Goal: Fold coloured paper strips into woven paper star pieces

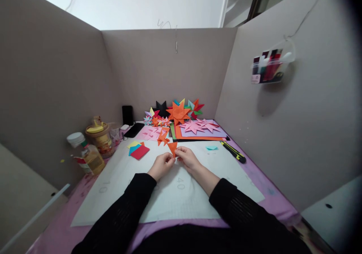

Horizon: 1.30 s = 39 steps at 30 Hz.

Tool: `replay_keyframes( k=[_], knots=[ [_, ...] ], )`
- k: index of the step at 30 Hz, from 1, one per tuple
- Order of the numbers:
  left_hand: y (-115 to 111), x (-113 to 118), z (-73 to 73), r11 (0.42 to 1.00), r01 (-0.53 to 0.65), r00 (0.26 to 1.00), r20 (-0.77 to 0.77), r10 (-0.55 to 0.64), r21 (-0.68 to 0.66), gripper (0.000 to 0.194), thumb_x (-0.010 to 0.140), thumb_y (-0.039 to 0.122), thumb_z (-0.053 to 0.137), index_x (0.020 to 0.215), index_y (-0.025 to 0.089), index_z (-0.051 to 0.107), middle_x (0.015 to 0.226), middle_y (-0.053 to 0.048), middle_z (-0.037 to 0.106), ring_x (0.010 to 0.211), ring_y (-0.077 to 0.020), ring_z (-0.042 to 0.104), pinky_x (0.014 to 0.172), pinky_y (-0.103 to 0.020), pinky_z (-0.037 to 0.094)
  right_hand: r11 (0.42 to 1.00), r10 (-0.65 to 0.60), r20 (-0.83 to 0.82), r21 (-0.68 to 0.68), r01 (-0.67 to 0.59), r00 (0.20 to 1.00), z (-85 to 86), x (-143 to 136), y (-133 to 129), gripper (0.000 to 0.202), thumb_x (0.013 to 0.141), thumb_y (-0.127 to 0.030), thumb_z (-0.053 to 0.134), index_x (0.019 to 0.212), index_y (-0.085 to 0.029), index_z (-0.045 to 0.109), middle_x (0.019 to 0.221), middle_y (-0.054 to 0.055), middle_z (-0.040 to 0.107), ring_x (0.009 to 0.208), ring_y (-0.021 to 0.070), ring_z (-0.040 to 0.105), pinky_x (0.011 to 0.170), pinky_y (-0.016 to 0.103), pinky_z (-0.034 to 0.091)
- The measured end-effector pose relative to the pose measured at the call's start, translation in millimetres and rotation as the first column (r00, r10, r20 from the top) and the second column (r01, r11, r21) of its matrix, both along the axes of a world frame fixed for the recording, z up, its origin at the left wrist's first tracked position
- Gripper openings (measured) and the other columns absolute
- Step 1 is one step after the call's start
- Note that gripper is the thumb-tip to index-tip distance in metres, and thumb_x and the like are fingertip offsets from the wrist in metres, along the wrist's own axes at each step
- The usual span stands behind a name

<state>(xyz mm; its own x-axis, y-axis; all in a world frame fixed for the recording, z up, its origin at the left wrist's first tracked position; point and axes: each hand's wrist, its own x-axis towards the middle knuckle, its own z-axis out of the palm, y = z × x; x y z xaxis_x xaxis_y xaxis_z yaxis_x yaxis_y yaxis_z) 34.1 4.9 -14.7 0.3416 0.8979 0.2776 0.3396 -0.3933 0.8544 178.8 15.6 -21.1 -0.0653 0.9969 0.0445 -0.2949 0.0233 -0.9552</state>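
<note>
A small papercraft work booth: a desk with a pink-purple cloth, enclosed by plain grey partition walls. Folded multicoloured paper stars, flat coloured paper squares and a yellow-and-black utility knife on the desk show the craft use.

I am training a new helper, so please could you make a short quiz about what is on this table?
1. Multiple choice. What do the left hand and the right hand hold between them?
A) a pink paper star
B) a pointed orange paper piece
C) a black phone

2. True or false. The black-and-yellow plastic cutter lies to the right of the small light-blue paper piece.

3. Fill in the blank. In the small pile of coloured paper pieces left of the hands, the top piece is ____.

Key: 1 B; 2 true; 3 red
</note>
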Motion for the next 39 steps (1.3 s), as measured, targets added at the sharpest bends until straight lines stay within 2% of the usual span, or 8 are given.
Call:
replay_keyframes(
  k=[3, 5, 8, 10, 15, 28, 33, 39],
  knots=[
    [3.6, -5.3, -2.2, 0.999, -0.01, 0.999, -0.038, 0.009, -0.032, 0.015, 0.072, 0.03, 0.054, 0.069, 0.015, 0.057, 0.065, -0.001, 0.058, 0.059, -0.0124, 0.051, 0.056, -0.024, 0.039, 1.0, 0.004, 0.027, 0.023, -0.005, 1.0, 1.5, 2.0, -0.8, 0.022, 0.063, -0.034, 0.064, 0.068, -0.017, 0.05, 0.056, -0.002, 0.059, 0.051, 0.0107, 0.056, 0.05, 0.021, 0.041],
    [6.7, -9.0, -0.6, 0.996, -0.014, 0.998, 0.065, 0.019, -0.087, 0.015, 0.069, 0.025, 0.057, 0.079, 0.015, 0.056, 0.074, -0.003, 0.06, 0.064, -0.0133, 0.054, 0.058, -0.024, 0.041, 0.999, 0.023, 0.068, 0.024, -0.025, 0.997, 1.2, 3.1, -1.0, 0.021, 0.063, -0.032, 0.062, 0.072, -0.018, 0.049, 0.055, -0.003, 0.059, 0.05, 0.0115, 0.057, 0.048, 0.022, 0.042],
    [8.8, -12.2, 5.4, 0.982, 0.068, 0.95, 0.314, -0.009, -0.176, 0.043, 0.064, 0.021, 0.063, 0.104, 0.017, 0.047, 0.096, -0.007, 0.059, 0.079, -0.015, 0.058, 0.065, -0.025, 0.044, 0.997, 0.017, 0.138, 0.07, -0.027, 0.99, 0.0, 5.5, -0.8, 0.014, 0.063, -0.023, 0.059, 0.073, -0.018, 0.052, 0.054, -0.005, 0.056, 0.044, 0.0083, 0.05, 0.045, 0.02, 0.038],
    [7.8, -12.3, 8.8, 0.965, 0.111, 0.921, 0.39, -0.01, -0.236, 0.051, 0.065, 0.023, 0.064, 0.11, 0.018, 0.043, 0.095, -0.006, 0.059, 0.078, -0.0142, 0.058, 0.065, -0.025, 0.044, 0.993, 0.02, 0.175, 0.11, -0.039, 0.984, -0.4, 6.9, -0.8, 0.01, 0.063, -0.02, 0.056, 0.073, -0.017, 0.055, 0.055, -0.005, 0.055, 0.044, 0.0071, 0.046, 0.046, 0.02, 0.037],
    [4.7, -10.1, 8.9, 0.947, 0.067, 0.944, 0.326, 0.042, -0.314, 0.031, 0.068, 0.03, 0.062, 0.091, 0.015, 0.049, 0.058, 0.003, 0.053, 0.049, -0.0087, 0.05, 0.048, -0.019, 0.036, 0.982, 0.028, 0.231, 0.174, -0.069, 0.972, 0.3, 6.7, -2.1, 0.011, 0.062, -0.017, 0.053, 0.073, -0.018, 0.056, 0.06, -0.005, 0.054, 0.049, 0.0083, 0.046, 0.049, 0.021, 0.037],
    [7.1, -6.6, 6.7, 0.918, 0.038, 0.875, 0.458, 0.16, -0.394, 0.023, 0.064, 0.023, 0.062, 0.076, 0.017, 0.044, 0.055, 0.004, 0.055, 0.045, -0.008, 0.05, 0.046, -0.019, 0.037, 0.981, 0.056, 0.192, 0.17, -0.09, 0.98, -1.7, -1.5, -6.7, 0.011, 0.06, -0.014, 0.059, 0.071, -0.017, 0.061, 0.065, -0.002, 0.061, 0.057, 0.0105, 0.053, 0.056, 0.023, 0.04],
    [3.2, -10.6, 13.5, 0.918, 0.101, 0.897, 0.435, 0.083, -0.384, 0.03, 0.068, 0.03, 0.06, 0.092, 0.018, 0.047, 0.064, 0.002, 0.059, 0.054, -0.0105, 0.056, 0.049, -0.02, 0.04, 0.984, 0.045, 0.176, 0.162, -0.073, 0.983, -0.8, 2.6, -5.0, 0.011, 0.059, -0.013, 0.06, 0.07, -0.016, 0.063, 0.066, 0.0, 0.064, 0.06, 0.0119, 0.055, 0.06, 0.025, 0.041],
    [3.1, -19.2, 23.3, 0.965, 0.18, 0.962, 0.238, -0.133, -0.189, 0.033, 0.077, 0.04, 0.053, 0.098, 0.015, 0.057, 0.083, -0.006, 0.062, 0.075, -0.0154, 0.059, 0.056, -0.022, 0.043, 0.986, 0.091, 0.08, 0.13, -0.101, 0.993, 1.0, 7.5, -2.5, 0.016, 0.056, -0.009, 0.059, 0.069, -0.016, 0.063, 0.063, -0.001, 0.064, 0.058, 0.012, 0.056, 0.059, 0.024, 0.041]
  ],
)
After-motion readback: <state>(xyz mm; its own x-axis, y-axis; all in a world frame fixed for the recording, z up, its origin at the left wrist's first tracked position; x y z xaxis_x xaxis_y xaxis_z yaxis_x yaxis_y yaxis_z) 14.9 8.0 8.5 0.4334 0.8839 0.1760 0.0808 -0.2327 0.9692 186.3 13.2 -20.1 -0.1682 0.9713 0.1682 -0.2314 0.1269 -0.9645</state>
